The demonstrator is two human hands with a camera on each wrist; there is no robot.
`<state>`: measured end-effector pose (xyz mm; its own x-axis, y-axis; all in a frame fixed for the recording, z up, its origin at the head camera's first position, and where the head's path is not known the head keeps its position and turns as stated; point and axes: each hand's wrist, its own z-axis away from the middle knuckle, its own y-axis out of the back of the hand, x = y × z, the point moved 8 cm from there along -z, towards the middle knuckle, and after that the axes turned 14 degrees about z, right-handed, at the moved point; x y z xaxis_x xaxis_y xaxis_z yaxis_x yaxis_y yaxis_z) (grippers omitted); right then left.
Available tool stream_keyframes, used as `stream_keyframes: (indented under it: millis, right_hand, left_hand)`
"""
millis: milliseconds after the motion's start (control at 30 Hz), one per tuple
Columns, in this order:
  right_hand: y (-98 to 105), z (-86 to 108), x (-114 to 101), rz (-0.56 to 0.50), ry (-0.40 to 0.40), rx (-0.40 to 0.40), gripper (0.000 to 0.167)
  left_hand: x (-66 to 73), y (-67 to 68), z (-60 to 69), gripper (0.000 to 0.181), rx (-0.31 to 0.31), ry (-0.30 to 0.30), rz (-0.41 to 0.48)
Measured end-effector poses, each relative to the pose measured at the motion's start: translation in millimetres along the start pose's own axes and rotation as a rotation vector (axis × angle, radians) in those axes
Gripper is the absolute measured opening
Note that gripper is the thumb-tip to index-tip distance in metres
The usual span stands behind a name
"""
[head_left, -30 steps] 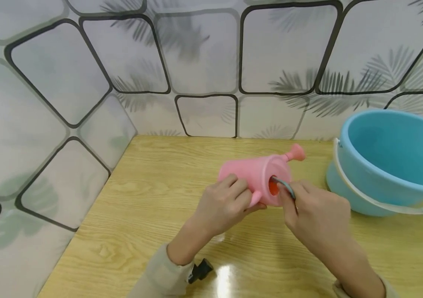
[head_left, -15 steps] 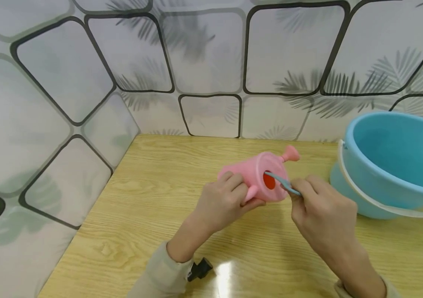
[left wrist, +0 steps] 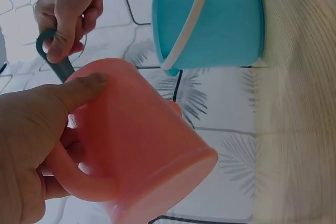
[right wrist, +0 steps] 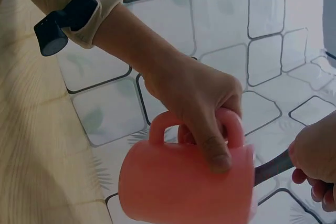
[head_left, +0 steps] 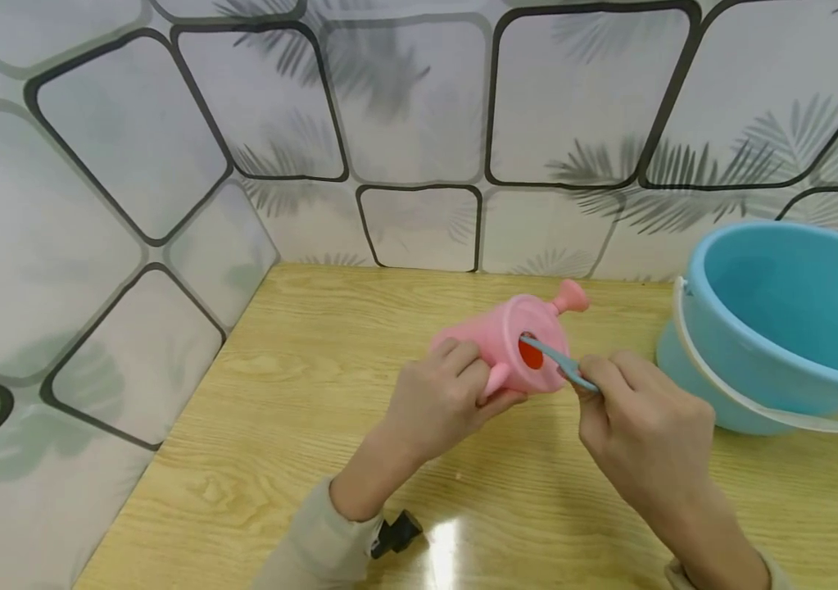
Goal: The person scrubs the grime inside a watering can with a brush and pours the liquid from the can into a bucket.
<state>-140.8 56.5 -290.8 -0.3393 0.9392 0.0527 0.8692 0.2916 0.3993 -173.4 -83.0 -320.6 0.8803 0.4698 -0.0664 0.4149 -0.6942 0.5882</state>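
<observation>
A pink watering can (head_left: 488, 332) is held on its side above the table, its round opening facing right and towards me. My left hand (head_left: 437, 401) grips it, fingers through the handle and thumb pressed on the body, as the left wrist view shows. My right hand (head_left: 647, 430) pinches a slim blue-grey tool (head_left: 554, 356). Its far end reaches into the opening and is hidden, so its exact kind is unclear. A rounded bend shows at its held end in the left wrist view. Something red-orange (head_left: 532, 354) shows inside the opening.
A light-blue bucket (head_left: 743, 393) with a white handle (head_left: 713, 377) stands on the right of the wooden table (head_left: 301, 344). Patterned white walls (head_left: 419, 221) rise behind and at the left. A black wrist device (head_left: 396, 533) sits at the left sleeve.
The watering can has turned so that its opening faces me more. My right hand has drawn back slightly to the right, and more of the blue-grey tool shows outside the opening.
</observation>
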Motion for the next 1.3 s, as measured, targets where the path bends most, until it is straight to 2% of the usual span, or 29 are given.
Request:
stream_keyframes:
  millis: [67, 233, 433, 533, 667, 867, 967, 1067, 1167, 1300]
  right_hand:
    - [-0.6, -0.4, -0.6, -0.012, 0.001, -0.005, 0.037]
    - [-8.2, 0.6, -1.9, -0.021, 0.01, -0.031, 0.023]
    - [2.5, 0.5, 1.4, -0.053, -0.047, 0.084, 0.019]
    - [2.1, -0.6, 0.5, -0.075, -0.045, 0.095, 0.019]
    - [-1.6, -1.1, -1.6, -0.061, -0.033, 0.061, 0.026]
    - [6.2, 1.5, -0.8, 0.0, -0.068, 0.049, 0.047]
    - [3.5, 1.1, -0.4, 0.007, -0.072, 0.008, 0.048]
    - [-0.1, -0.1, -1.8, 0.01, -0.066, -0.025, 0.048]
    - [3.4, -0.9, -4.3, 0.027, -0.065, -0.011, 0.051]
    - [9.3, -2.0, -7.3, 0.029, -0.062, 0.012, 0.053]
  left_hand:
    - [2.7, -0.1, -0.1, 0.05, 0.004, -0.002, -0.001]
    - [13.1, 0.9, -2.0, 0.048, 0.031, -0.045, 0.034]
    - [6.6, 3.9, -2.8, 0.051, 0.059, 0.006, 0.027]
    - [10.3, 4.7, -3.4, 0.05, 0.068, -0.008, 0.022]
    - [17.5, 4.1, -5.6, 0.046, 0.066, -0.045, 0.003]
    - [18.7, 2.9, -6.8, 0.044, 0.054, -0.051, -0.083]
    - [22.7, 2.9, -6.8, 0.042, 0.055, -0.074, -0.101]
    - [23.2, 5.2, -6.5, 0.043, 0.088, -0.072, -0.108]
    - [19.4, 7.0, -5.9, 0.043, 0.109, -0.044, -0.112]
    - [20.9, 8.3, -5.8, 0.041, 0.114, -0.067, -0.112]
